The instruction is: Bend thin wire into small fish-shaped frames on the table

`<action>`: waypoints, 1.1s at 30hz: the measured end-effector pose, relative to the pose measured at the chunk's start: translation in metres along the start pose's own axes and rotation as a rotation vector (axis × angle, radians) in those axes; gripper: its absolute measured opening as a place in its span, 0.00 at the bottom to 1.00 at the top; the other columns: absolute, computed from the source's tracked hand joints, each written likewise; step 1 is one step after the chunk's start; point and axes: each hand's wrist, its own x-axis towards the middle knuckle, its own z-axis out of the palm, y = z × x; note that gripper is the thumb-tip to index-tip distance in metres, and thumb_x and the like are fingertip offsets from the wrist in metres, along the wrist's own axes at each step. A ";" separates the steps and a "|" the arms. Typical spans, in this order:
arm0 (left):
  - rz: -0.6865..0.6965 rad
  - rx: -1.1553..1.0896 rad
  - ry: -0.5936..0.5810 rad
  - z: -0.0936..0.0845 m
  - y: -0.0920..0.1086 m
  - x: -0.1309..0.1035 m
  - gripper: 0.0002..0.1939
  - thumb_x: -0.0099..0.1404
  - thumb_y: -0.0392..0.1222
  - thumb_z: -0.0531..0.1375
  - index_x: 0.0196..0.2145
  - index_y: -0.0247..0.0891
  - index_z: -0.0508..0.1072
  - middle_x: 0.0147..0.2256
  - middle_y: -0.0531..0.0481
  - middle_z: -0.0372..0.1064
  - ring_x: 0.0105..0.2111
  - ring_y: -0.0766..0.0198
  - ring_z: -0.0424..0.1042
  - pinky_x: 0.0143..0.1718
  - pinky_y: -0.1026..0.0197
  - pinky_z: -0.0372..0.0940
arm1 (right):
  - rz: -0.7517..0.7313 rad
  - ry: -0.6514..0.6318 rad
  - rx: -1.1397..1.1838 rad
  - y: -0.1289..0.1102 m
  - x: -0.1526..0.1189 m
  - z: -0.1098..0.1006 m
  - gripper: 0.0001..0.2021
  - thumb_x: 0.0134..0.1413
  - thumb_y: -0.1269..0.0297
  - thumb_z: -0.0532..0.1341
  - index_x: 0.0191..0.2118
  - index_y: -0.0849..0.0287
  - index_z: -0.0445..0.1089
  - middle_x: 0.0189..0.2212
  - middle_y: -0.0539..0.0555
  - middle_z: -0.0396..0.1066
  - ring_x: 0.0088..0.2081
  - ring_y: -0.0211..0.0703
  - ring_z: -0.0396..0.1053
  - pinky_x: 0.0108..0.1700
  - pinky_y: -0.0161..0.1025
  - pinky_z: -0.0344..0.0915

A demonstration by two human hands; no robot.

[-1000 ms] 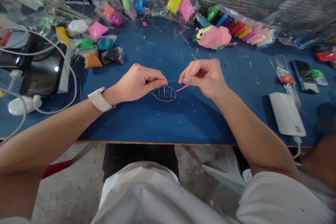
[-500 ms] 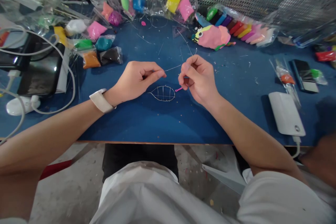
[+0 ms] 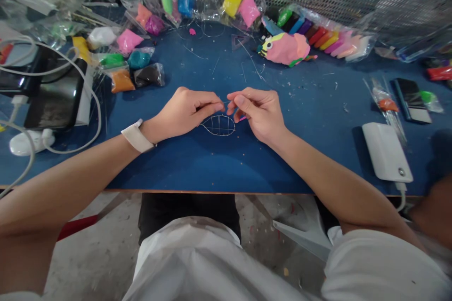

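Observation:
My left hand [image 3: 189, 112] is closed in a pinch on a thin wire [image 3: 226, 102], which shows only as a short stretch between the two hands. Facing it, my right hand [image 3: 259, 112] has its thumb and index finger pressed together at the wire's other side. A pink stick-like tool [image 3: 242, 119] pokes out under the right hand's curled fingers; whether they grip it is hidden. Just below both hands lies a leaf-shaped wire frame [image 3: 219, 129] with cross wires, flat on the blue table [image 3: 197, 164].
A pink clay fish [image 3: 286, 49] sits at the back right by a row of coloured clay packs [image 3: 325, 40]. More clay bags [image 3: 122, 80] lie at left, near a black power bank [image 3: 52, 99] and cables. A white power bank [image 3: 386, 153] is at right.
My right hand has come left and slightly down, so the gap between the hands is much smaller and less wire shows. The pink tool is now mostly covered. The wire frame stays put.

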 end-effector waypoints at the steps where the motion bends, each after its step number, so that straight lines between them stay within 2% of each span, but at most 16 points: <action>1: 0.019 0.026 0.004 0.000 -0.003 0.000 0.15 0.84 0.47 0.63 0.42 0.41 0.87 0.25 0.53 0.76 0.24 0.66 0.72 0.32 0.62 0.65 | 0.006 0.005 -0.004 0.000 0.000 0.000 0.23 0.63 0.35 0.79 0.43 0.52 0.91 0.34 0.52 0.83 0.35 0.41 0.82 0.28 0.35 0.76; 8: 0.095 0.115 0.027 -0.001 -0.020 -0.001 0.16 0.85 0.47 0.61 0.46 0.43 0.89 0.25 0.54 0.76 0.24 0.65 0.75 0.34 0.62 0.66 | 0.041 0.093 0.019 -0.003 0.000 0.002 0.25 0.59 0.33 0.80 0.42 0.51 0.90 0.37 0.52 0.84 0.35 0.42 0.83 0.28 0.36 0.77; 11: 0.068 0.073 0.010 -0.004 -0.017 0.000 0.16 0.84 0.46 0.61 0.45 0.42 0.89 0.24 0.54 0.76 0.24 0.65 0.75 0.33 0.62 0.66 | 0.050 0.116 0.052 -0.003 0.002 0.001 0.25 0.58 0.32 0.81 0.41 0.51 0.89 0.38 0.52 0.84 0.35 0.41 0.83 0.29 0.37 0.77; 15: -0.033 -0.032 -0.020 -0.009 -0.008 0.000 0.18 0.85 0.48 0.60 0.40 0.40 0.87 0.21 0.54 0.73 0.21 0.66 0.71 0.29 0.64 0.66 | 0.048 0.144 0.076 0.000 0.008 -0.007 0.27 0.58 0.31 0.80 0.46 0.50 0.88 0.37 0.50 0.84 0.37 0.41 0.83 0.30 0.36 0.78; 20: -0.074 -0.149 -0.003 -0.008 -0.006 0.000 0.21 0.86 0.50 0.59 0.40 0.37 0.86 0.19 0.53 0.69 0.18 0.68 0.66 0.24 0.64 0.61 | 0.002 0.086 0.106 -0.001 0.012 -0.013 0.26 0.60 0.30 0.79 0.48 0.47 0.86 0.48 0.50 0.85 0.40 0.39 0.84 0.32 0.35 0.79; 23: -0.060 -0.125 -0.016 -0.005 -0.008 -0.001 0.20 0.85 0.50 0.61 0.39 0.38 0.85 0.20 0.54 0.69 0.19 0.68 0.66 0.25 0.64 0.61 | 0.007 0.020 0.068 -0.003 0.010 -0.007 0.28 0.59 0.28 0.78 0.48 0.47 0.85 0.49 0.52 0.86 0.46 0.44 0.85 0.38 0.39 0.83; 26: -0.022 0.006 -0.045 -0.002 -0.011 -0.002 0.17 0.83 0.49 0.62 0.39 0.40 0.86 0.25 0.52 0.74 0.23 0.65 0.70 0.31 0.63 0.66 | -0.011 0.054 -0.006 -0.006 0.010 -0.003 0.30 0.63 0.23 0.73 0.48 0.47 0.85 0.42 0.54 0.84 0.51 0.51 0.85 0.48 0.46 0.85; 28: 0.007 0.113 -0.064 0.001 -0.012 -0.002 0.13 0.80 0.48 0.64 0.44 0.41 0.87 0.33 0.49 0.80 0.30 0.62 0.76 0.38 0.59 0.72 | -0.062 0.116 -0.057 -0.011 0.012 -0.007 0.32 0.67 0.21 0.67 0.50 0.46 0.84 0.33 0.52 0.78 0.47 0.51 0.84 0.50 0.49 0.84; 31: 0.019 0.238 -0.080 0.006 -0.012 -0.004 0.16 0.77 0.47 0.68 0.57 0.41 0.87 0.53 0.39 0.81 0.47 0.50 0.80 0.55 0.47 0.76 | -0.170 0.153 -0.205 -0.027 0.014 -0.024 0.32 0.72 0.21 0.61 0.49 0.44 0.85 0.23 0.48 0.64 0.31 0.47 0.75 0.43 0.49 0.80; 32: 0.016 0.267 -0.089 0.008 -0.011 -0.005 0.18 0.76 0.47 0.68 0.59 0.40 0.86 0.57 0.37 0.79 0.52 0.46 0.79 0.60 0.42 0.75 | -0.195 0.123 -0.303 -0.033 0.014 -0.032 0.31 0.74 0.23 0.61 0.47 0.45 0.86 0.22 0.47 0.61 0.28 0.46 0.69 0.39 0.49 0.76; 33: 0.010 0.288 -0.101 0.010 -0.011 -0.006 0.19 0.76 0.46 0.68 0.60 0.40 0.86 0.59 0.36 0.77 0.55 0.43 0.78 0.64 0.37 0.73 | -0.197 0.036 -0.440 -0.040 0.014 -0.040 0.28 0.74 0.26 0.64 0.44 0.47 0.86 0.21 0.47 0.61 0.26 0.44 0.65 0.37 0.48 0.72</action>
